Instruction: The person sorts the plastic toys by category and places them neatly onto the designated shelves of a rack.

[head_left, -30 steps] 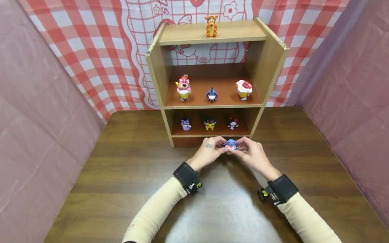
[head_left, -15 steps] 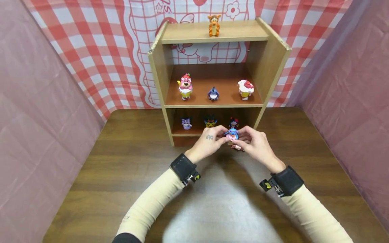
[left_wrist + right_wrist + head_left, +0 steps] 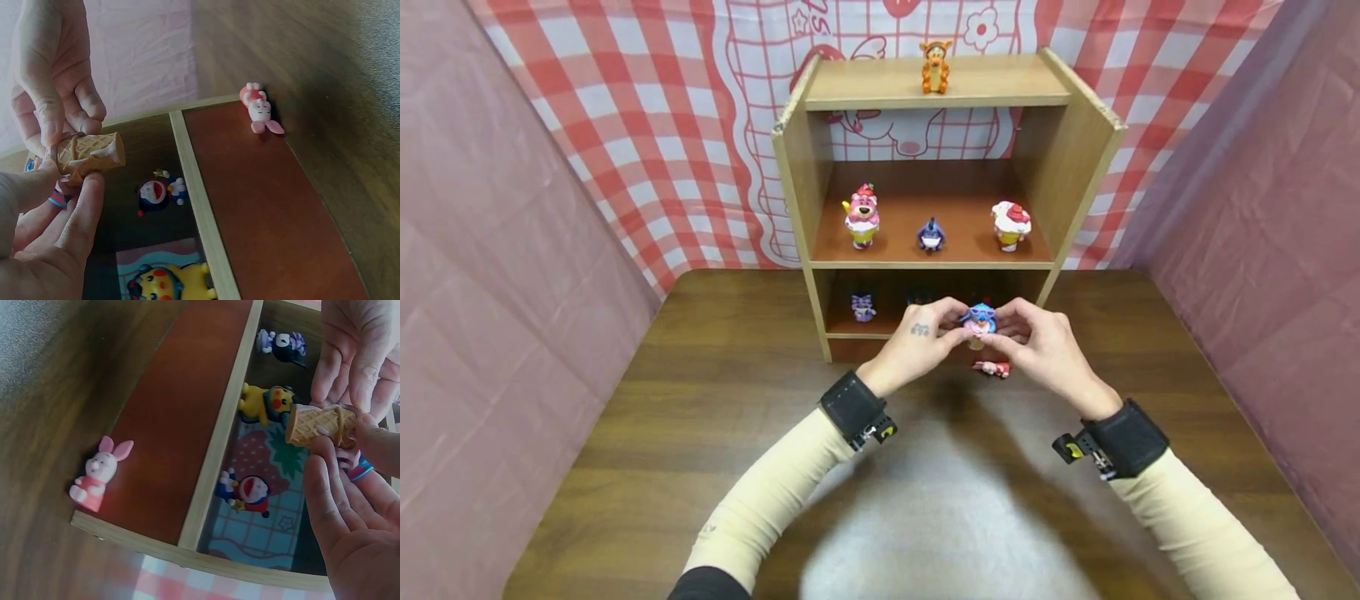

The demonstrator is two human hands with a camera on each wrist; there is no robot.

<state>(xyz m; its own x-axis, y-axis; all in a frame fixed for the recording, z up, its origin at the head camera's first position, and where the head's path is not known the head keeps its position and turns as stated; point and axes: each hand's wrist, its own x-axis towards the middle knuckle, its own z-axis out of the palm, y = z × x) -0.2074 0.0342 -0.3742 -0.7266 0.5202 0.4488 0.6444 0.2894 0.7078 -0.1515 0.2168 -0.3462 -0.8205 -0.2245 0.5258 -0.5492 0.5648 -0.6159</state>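
Observation:
A blue figurine with purple glasses on an ice-cream cone [image 3: 981, 317] is held between both hands, raised in front of the lower compartment's right part in the head view. My left hand [image 3: 921, 337] pinches it from the left with thumb and fingers. From the right, my right hand [image 3: 1048, 346] grips it the same way. The waffle cone [image 3: 94, 153] points away from the palms in the left wrist view, its upper part mostly hidden by fingers. Just below the hands, a pink long-eared figurine [image 3: 992, 368] lies on the table, near the shelf's base.
The wooden shelf unit [image 3: 930, 266] holds a bear figurine [image 3: 862, 218], a donkey figurine [image 3: 931, 237] and a white-topped cone figurine [image 3: 1011, 226]. An orange tiger figurine [image 3: 935, 68] sits on top. Below are a purple figurine [image 3: 862, 307], a yellow figurine [image 3: 262, 405] and a red-capped figurine [image 3: 250, 490].
Both hands have moved up and forward with the cone figurine, toward the lower compartment. The pink figurine on the table, hidden earlier, has come into view beneath them.

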